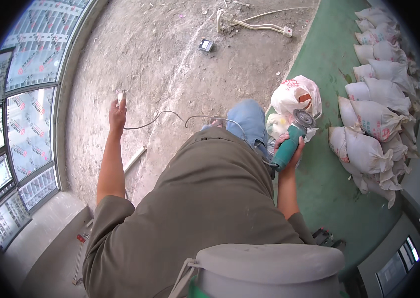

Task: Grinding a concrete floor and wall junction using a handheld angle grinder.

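My left hand (117,114), out at the left, holds a small pale plug (121,97) between its fingers, with a dark cord (162,113) running from it past my leg. My right hand (295,153) is wrapped round the body of a green angle grinder (288,147), whose disc guard (304,118) points upward. Just behind the grinder sit white plastic bags (291,92) with some reddish contents. My jeans-clad leg (247,116) shows between the hands.
Several filled white sacks (376,154) line the green strip (344,208) at right. Windows (29,131) flank the dusty floor (160,49) at left. A small box (206,45), pale cables (264,26) and a strip (135,159) lie on it. Tools (321,236) lie lower right.
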The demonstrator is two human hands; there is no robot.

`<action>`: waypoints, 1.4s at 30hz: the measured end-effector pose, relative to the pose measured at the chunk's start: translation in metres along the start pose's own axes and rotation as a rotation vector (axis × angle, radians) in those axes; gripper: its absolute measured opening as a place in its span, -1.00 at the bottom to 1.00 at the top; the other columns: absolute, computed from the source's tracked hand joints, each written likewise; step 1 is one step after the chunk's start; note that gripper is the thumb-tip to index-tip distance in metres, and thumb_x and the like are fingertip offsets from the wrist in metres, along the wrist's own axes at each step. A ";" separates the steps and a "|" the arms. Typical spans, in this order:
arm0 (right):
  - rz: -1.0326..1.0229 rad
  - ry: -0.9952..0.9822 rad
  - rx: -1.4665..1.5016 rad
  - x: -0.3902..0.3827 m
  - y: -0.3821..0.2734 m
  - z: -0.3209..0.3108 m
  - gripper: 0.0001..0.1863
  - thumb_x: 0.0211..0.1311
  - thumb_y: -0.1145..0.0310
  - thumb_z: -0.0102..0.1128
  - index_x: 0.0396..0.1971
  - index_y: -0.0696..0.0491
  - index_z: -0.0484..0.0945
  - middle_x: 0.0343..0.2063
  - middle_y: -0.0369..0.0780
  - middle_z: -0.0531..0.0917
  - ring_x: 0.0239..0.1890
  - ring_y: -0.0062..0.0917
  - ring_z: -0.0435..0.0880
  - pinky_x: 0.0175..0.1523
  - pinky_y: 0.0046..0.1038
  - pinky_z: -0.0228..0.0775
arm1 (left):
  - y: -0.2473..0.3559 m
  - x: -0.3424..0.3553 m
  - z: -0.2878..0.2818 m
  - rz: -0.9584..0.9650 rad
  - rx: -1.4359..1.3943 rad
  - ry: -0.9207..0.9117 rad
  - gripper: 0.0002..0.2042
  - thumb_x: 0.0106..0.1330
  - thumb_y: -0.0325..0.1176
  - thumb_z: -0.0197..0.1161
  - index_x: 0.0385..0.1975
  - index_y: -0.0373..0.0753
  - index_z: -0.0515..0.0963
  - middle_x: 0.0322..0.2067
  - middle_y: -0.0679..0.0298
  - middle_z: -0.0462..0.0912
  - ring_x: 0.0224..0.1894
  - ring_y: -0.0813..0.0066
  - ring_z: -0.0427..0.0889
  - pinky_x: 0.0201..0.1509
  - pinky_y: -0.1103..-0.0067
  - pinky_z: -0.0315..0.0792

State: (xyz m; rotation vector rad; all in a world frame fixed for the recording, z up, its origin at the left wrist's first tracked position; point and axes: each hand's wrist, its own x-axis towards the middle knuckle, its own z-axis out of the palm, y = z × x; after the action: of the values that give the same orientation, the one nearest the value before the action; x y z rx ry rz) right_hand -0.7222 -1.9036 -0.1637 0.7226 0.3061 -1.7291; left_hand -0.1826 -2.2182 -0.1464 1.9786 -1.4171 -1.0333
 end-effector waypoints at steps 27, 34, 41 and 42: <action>-0.117 0.272 -0.136 0.328 0.012 0.189 -0.48 0.25 0.01 0.17 -0.06 0.16 0.37 -0.24 -0.19 0.49 -0.22 -0.46 0.52 -0.05 -0.38 0.47 | 0.376 0.426 0.169 -0.071 0.201 -0.665 -0.66 0.43 0.00 0.14 -0.15 -0.16 0.56 -0.60 0.52 0.33 -0.62 0.80 0.22 -0.55 0.72 0.13; -0.400 0.282 0.017 0.374 0.056 0.198 -0.49 0.26 0.02 0.15 -0.06 0.17 0.38 -0.23 -0.19 0.50 -0.22 -0.46 0.52 -0.04 -0.39 0.45 | 0.421 0.559 0.296 0.148 0.488 -0.962 -0.66 0.40 -0.06 0.21 -0.14 -0.25 0.52 -0.42 0.44 0.50 -0.51 0.76 0.34 -0.48 0.73 0.21; -0.674 0.404 0.152 0.434 0.190 0.242 -0.50 0.28 0.02 0.15 -0.03 0.14 0.38 -0.23 -0.21 0.49 -0.20 -0.48 0.53 -0.01 -0.38 0.47 | 0.425 0.669 0.416 0.639 0.885 -1.308 -0.50 0.30 -0.05 0.30 0.09 -0.28 0.44 -0.17 0.08 0.66 -0.15 0.29 0.64 -0.10 0.44 0.49; -0.663 0.416 0.200 0.435 0.211 0.248 -0.49 0.28 0.02 0.15 -0.01 0.13 0.38 -0.23 -0.21 0.49 -0.21 -0.48 0.53 -0.02 -0.37 0.48 | 0.430 0.674 0.432 0.599 1.025 -1.418 -0.48 0.29 -0.05 0.29 0.12 -0.26 0.43 -0.10 0.01 0.66 -0.05 0.19 0.66 -0.02 0.37 0.50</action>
State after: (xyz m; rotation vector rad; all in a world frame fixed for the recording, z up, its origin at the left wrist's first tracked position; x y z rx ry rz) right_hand -0.6558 -2.4416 -0.2028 1.2282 0.7286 -2.2409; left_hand -0.6579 -2.9819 -0.2774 0.7713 -3.5158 -1.6251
